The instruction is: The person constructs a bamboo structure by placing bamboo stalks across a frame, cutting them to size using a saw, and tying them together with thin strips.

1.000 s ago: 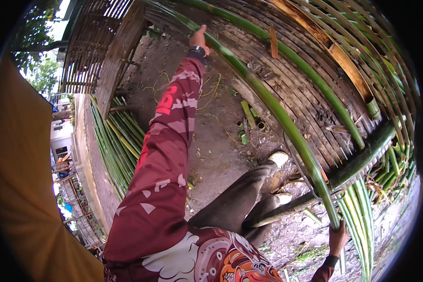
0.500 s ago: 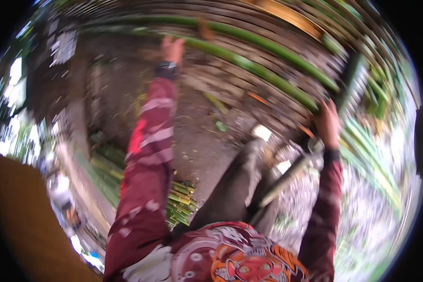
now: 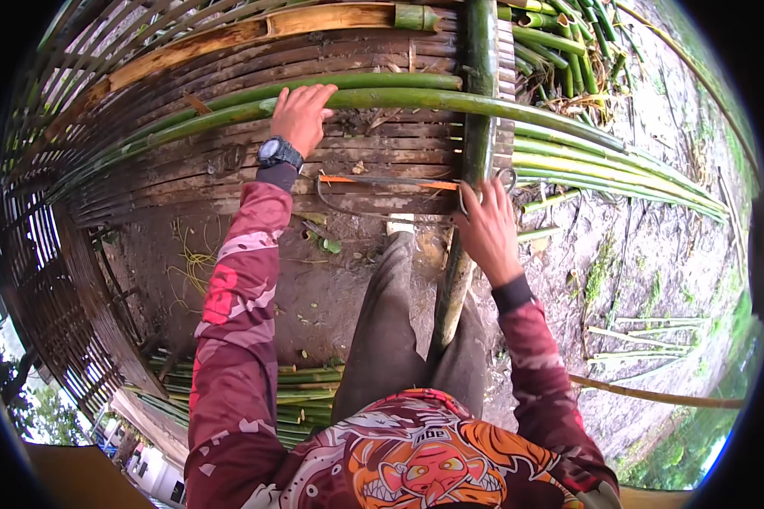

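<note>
Two long green bamboo poles lie side by side across the slatted surface. My left hand [image 3: 301, 117] is closed over the nearer bamboo pole [image 3: 390, 98], wearing a dark wristwatch [image 3: 278, 151]. The farther bamboo pole [image 3: 390, 82] ends close to a thick dark-green bamboo crosspiece [image 3: 481, 59], and the nearer one runs over it to the right. Below them lies a hacksaw [image 3: 382, 180] with an orange blade and a thin bowed frame. At its right end, over the crosspiece, my right hand [image 3: 488, 229] has its fingers stretched out and slightly apart, partly hiding the saw's handle.
A split bamboo length [image 3: 314, 19] lies at the back of the slatted bamboo platform [image 3: 221, 170]. Cut bamboo pieces [image 3: 560, 42] are heaped at the far right, with several long poles [image 3: 603, 165] below. More bamboo [image 3: 301, 386] lies stacked by my left leg.
My view has turned, so the poles now run more nearly level. My right hand has left the nearer pole and come down to the saw. My left hand stays on the pole.
</note>
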A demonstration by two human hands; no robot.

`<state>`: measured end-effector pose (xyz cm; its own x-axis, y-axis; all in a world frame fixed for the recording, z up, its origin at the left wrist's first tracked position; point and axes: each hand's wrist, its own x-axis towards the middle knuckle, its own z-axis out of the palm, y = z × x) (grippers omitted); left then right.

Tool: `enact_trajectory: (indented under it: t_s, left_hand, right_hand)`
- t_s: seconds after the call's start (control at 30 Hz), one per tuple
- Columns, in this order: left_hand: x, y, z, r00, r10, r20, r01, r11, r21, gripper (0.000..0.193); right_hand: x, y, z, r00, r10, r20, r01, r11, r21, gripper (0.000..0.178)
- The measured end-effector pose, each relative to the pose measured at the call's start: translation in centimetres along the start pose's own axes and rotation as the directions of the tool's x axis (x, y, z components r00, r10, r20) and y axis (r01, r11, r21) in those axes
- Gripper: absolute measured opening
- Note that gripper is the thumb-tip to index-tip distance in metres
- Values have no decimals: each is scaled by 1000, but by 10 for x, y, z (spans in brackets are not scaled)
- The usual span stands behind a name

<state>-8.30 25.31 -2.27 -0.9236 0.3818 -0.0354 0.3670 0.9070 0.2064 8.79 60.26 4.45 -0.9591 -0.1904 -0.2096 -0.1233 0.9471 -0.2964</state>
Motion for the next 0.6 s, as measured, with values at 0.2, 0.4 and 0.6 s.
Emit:
enact_trajectory:
  t_s: [0.2, 0.4, 0.6]
  left_hand:
    - [8, 3, 2, 1000, -5, -21, 5, 1000, 1, 43]
    - [29, 4, -8, 1000, 1, 29, -1, 1000, 11, 44]
    - [43, 11, -20, 977, 26, 213, -37, 998, 48, 54]
  right_hand:
    - [-47, 75, 11, 962, -212, 172, 253, 928, -273, 68]
    - [7, 71, 7, 862, -434, 261, 485, 856, -180, 33]
    - [-65, 26, -33, 923, -305, 235, 157, 856, 492, 33]
